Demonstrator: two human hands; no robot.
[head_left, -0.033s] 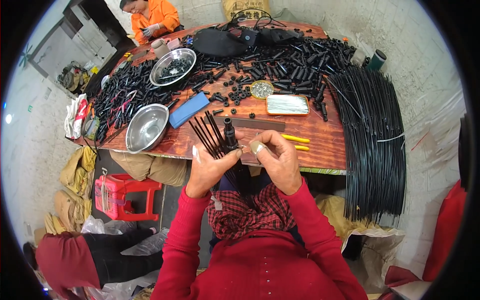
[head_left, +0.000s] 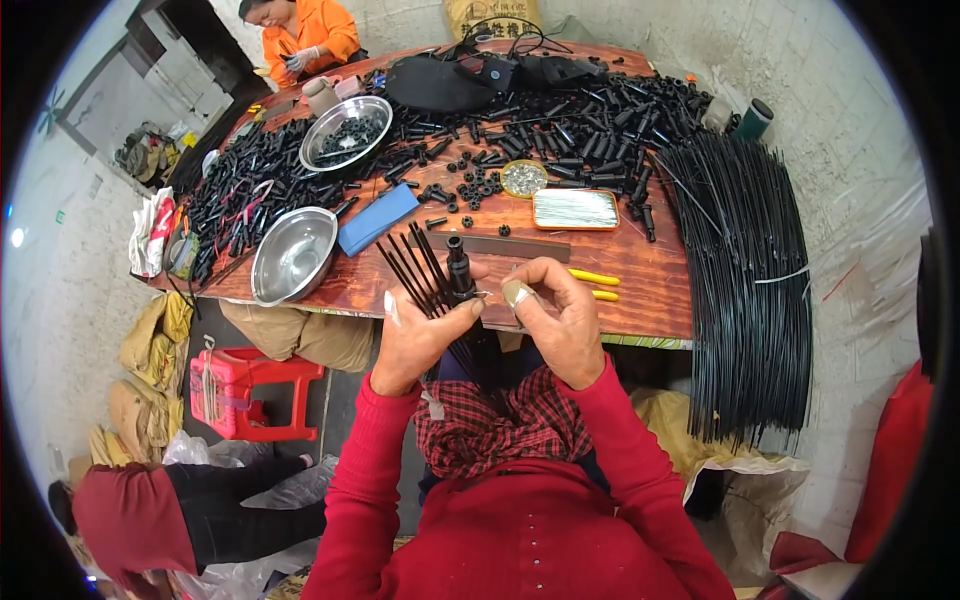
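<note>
My left hand point(head_left: 415, 335) is closed round a bunch of thin black rods point(head_left: 425, 275), which fan out above the fingers and run down towards my lap. In the same grip a black stepped plastic tube point(head_left: 458, 265) stands upright, held by the thumb. A small thin pale piece shows at the tube's lower end, beside the thumb tip. Just to the right, my right hand point(head_left: 555, 325) is closed in a pinch, its thumb wrapped in tape. What those fingertips hold is too small to make out. Yellow-handled pliers point(head_left: 605, 295) lie behind the right hand, partly hidden by it.
On the wooden table point(head_left: 640, 290) lie a dark flat bar point(head_left: 530, 248), a tray of white sticks point(head_left: 575, 209), a dish of small metal bits point(head_left: 523, 180), metal bowls point(head_left: 295, 258), a blue block point(head_left: 378, 219) and heaped black parts. A rod bundle point(head_left: 750, 300) hangs over the right edge. Two people work nearby.
</note>
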